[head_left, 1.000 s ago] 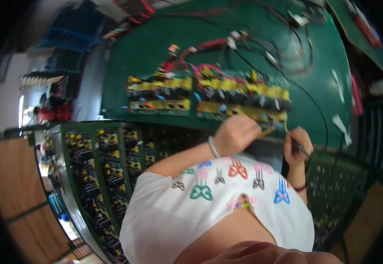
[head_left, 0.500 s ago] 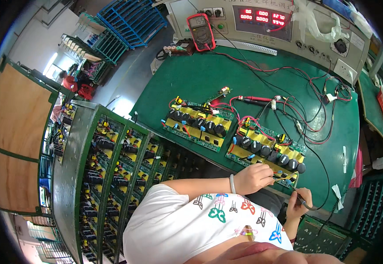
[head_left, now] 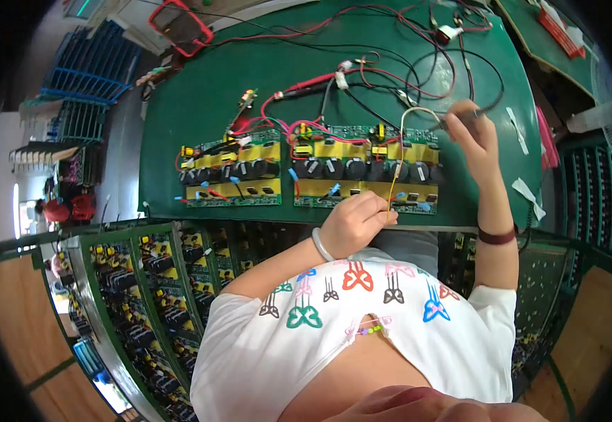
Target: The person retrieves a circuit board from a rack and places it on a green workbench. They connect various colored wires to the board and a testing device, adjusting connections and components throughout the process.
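My left hand (head_left: 357, 222) is closed in a pinch at the front edge of the right-hand circuit board (head_left: 320, 190). Between its fingertips is a thin yellow wire (head_left: 393, 184), which rises over the board and arcs, paler, toward my right hand. Raised above the table to the right of that board, my right hand (head_left: 473, 137) is closed around a dark, corded soldering iron (head_left: 463, 116), partly smeared by motion. A second circuit board (head_left: 232, 191) lies to the left. Both boards carry yellow heat-sink plates and rows of black capacitors.
Red and black test leads (head_left: 313, 83) cross the green table (head_left: 249, 60) behind the boards. A red-edged multimeter (head_left: 180, 28) stands at the far left. A rack (head_left: 140, 281) filled with similar boards stands at lower left. White strips (head_left: 517, 131) lie near the right edge.
My right hand has lifted away from the board's front corner, up and toward the back, with the soldering iron. The left hand stays at the board with the wire. The view has shifted and turned.
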Motion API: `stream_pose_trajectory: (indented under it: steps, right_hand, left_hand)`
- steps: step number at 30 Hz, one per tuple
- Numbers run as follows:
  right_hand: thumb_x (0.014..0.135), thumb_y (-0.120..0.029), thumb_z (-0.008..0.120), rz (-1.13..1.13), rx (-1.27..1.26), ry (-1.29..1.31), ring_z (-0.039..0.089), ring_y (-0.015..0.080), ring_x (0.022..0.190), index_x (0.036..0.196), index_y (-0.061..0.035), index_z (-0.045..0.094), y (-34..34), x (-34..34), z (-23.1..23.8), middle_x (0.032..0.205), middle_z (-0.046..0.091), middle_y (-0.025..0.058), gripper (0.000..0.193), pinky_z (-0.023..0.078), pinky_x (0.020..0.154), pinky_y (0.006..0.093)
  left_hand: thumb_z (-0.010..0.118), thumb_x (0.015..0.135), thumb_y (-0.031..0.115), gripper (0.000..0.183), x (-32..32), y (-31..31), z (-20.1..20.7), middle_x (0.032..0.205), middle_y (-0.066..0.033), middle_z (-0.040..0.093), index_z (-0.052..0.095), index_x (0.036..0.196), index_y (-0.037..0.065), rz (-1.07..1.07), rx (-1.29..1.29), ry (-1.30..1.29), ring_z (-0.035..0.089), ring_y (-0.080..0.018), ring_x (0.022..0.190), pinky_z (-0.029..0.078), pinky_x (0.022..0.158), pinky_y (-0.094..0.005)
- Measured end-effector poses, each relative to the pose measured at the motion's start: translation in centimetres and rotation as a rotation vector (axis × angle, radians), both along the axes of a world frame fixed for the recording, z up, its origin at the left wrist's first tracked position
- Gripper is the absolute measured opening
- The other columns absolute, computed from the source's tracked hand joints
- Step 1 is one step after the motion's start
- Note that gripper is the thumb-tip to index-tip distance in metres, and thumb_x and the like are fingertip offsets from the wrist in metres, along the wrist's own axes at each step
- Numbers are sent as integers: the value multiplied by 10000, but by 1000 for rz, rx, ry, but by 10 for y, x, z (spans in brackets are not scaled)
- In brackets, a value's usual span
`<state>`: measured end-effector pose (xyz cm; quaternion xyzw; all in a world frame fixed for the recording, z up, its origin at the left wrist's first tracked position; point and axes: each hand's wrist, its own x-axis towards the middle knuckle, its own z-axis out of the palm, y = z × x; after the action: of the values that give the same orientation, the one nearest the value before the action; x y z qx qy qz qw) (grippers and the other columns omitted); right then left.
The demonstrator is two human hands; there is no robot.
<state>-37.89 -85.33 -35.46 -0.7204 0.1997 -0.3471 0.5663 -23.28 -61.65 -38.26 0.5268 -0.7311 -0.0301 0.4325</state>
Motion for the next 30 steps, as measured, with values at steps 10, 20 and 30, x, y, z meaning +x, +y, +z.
stream_pose_trajectory:
  steps: [10,20,30]
  right_hand:
    - [958,-146,632,-37,15,74,421,27,652,872,-17,577,-15,-1,-23,723,515,-50,164,300,573,218]
    - [947,-150,639,-29,23,103,409,36,650,855,-17,569,-17,0,-26,706,490,-55,176,306,574,232]
    - [951,-101,617,-64,33,87,417,52,654,852,-33,557,-18,-1,-41,713,480,-46,134,306,573,237]
  left_hand:
    - [844,688,62,251,5,1,2,823,-97,624,695,880,2,-43,-5,-18,624,-254,707,512,577,-349]
    - [812,692,55,234,2,1,0,824,-85,627,696,893,23,-36,22,9,629,-255,709,506,587,-353]
    - [767,747,67,172,0,5,-5,874,-85,606,659,870,13,-38,7,77,626,-262,768,519,649,-365]
